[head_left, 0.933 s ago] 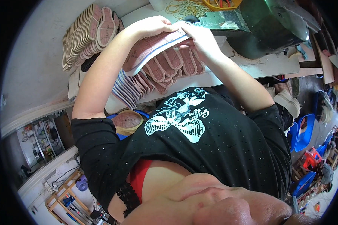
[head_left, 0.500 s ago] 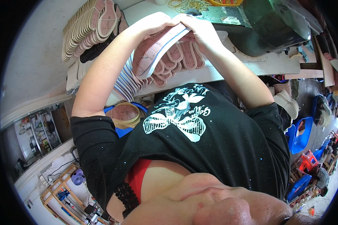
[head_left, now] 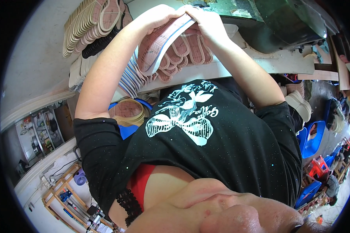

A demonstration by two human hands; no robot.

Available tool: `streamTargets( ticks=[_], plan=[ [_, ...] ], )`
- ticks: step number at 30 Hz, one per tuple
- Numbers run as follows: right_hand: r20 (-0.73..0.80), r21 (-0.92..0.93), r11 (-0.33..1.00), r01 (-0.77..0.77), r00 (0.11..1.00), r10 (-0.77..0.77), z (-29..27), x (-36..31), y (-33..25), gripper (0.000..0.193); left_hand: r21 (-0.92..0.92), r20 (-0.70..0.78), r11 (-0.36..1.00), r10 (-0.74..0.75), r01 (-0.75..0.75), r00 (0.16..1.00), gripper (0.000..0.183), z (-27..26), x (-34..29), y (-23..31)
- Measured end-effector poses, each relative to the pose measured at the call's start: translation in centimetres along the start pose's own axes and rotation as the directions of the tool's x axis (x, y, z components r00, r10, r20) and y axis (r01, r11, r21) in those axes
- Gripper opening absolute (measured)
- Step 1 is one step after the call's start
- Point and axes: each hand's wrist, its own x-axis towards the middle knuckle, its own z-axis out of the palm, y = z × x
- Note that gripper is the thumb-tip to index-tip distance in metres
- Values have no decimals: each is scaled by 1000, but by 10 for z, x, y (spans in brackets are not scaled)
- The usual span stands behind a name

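Up over the worktable, a pinkish shoe insole (head_left: 164, 48) with a white and blue edge is held between my two hands. My left hand (head_left: 164, 17) closes round its far end from the left side. From the right, my right hand (head_left: 209, 24) grips the same end, and the fingertips of both hands meet there. The insole's wide near end hangs tilted toward me. Part of its far end is hidden by the hands. Below and beside it lie overlapping pink insoles (head_left: 196, 48) and a fanned row of blue-edged insoles (head_left: 130, 79).
Stacked insoles (head_left: 79, 29) stand at the far left. A dark green machine (head_left: 278, 29) sits at the far right of the white worktable (head_left: 268, 64). A blue bin (head_left: 128, 131) with round-ended insoles is near my left elbow; another blue bin (head_left: 314, 139) is on the floor at right.
Both hands and the insole sit slightly higher in the picture, along with small shifts of the whole view. The grip on the insole looks the same.
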Motion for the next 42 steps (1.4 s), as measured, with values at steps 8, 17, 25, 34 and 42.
streamTargets(
  ticks=[8,17,25,34,42],
  plan=[
    [90,-339,905,259,966,-243,-2,2,-6,25,-67,25,997,38,-36,999,35,-3,8,-11],
    [93,31,998,52,994,-55,-10,6,20,34,-23,27,998,-59,59,998,30,0,-8,8],
    [72,-223,974,33,997,-17,-9,-1,-6,27,-140,-29,985,-103,98,994,33,1,-4,4],
    [150,17,989,-149,978,145,-23,-1,3,32,-298,206,913,-225,280,952,45,-3,2,18],
    [159,-230,934,-274,936,314,-28,-66,-15,32,-193,153,952,-210,238,966,51,-10,18,21]
  ],
)
